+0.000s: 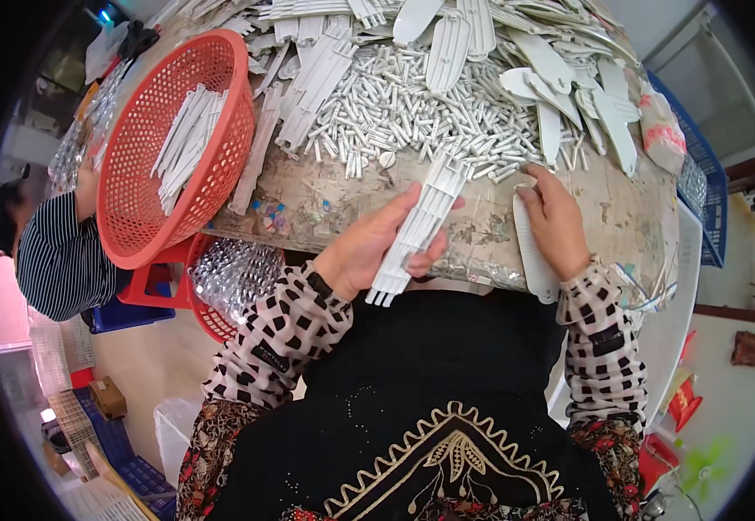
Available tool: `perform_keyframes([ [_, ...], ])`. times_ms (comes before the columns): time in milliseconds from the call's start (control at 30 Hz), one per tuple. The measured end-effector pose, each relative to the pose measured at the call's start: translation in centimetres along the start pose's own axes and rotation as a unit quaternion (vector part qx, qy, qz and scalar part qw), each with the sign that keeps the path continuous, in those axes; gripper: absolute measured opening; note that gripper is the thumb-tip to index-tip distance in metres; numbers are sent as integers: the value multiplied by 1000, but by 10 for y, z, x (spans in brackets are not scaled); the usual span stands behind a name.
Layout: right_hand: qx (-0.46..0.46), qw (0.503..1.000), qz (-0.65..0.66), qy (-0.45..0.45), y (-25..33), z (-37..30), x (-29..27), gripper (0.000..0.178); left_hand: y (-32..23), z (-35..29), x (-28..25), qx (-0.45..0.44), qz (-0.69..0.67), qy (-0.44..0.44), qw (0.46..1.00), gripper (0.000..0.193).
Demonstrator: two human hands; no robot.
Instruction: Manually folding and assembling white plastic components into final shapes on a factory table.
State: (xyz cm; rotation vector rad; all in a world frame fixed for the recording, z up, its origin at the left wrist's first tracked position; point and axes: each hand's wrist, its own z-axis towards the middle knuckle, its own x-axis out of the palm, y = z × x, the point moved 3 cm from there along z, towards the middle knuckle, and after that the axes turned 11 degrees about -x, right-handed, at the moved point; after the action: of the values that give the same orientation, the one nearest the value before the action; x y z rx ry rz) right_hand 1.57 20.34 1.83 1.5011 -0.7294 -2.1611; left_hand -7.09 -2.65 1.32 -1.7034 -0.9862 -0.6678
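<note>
My left hand (376, 239) is wrapped round a long white ribbed plastic piece (421, 224), which it holds tilted over the table's front edge. At the near edge of a heap of small white plastic pins (412, 108), my right hand (555, 217) has its fingers curled down. Whatever lies between those fingertips, if anything, is too small to make out. A smooth white oval plastic plate (534, 252) lies partly beneath the right hand, along the table edge.
A red perforated basket (237, 130) with white strips stands at the left, near a co-worker's striped sleeve (52, 256). White ribbed strips (317, 82) and oval plates (556, 65) pile up behind the pins. Below the table edge, another red basket (197, 282) holds shiny clear packets.
</note>
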Motion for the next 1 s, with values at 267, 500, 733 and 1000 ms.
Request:
perform_keyframes([
  [267, 29, 975, -220, 22, 48, -43, -18, 50, 8, -3, 4, 9, -81, -18, 997, 59],
  [500, -5, 996, -82, -34, 67, -55, -23, 50, 7, 7, 8, 41, -73, 89, 992, 60],
  [733, -83, 983, 163, -18, 102, -54, -3, 44, 6, 4, 32, 114, -32, -57, 991, 42],
  [1000, -49, 973, 223, -34, 99, -60, -3, 59, -3, -8, 30, 69, 6, -52, 996, 41],
])
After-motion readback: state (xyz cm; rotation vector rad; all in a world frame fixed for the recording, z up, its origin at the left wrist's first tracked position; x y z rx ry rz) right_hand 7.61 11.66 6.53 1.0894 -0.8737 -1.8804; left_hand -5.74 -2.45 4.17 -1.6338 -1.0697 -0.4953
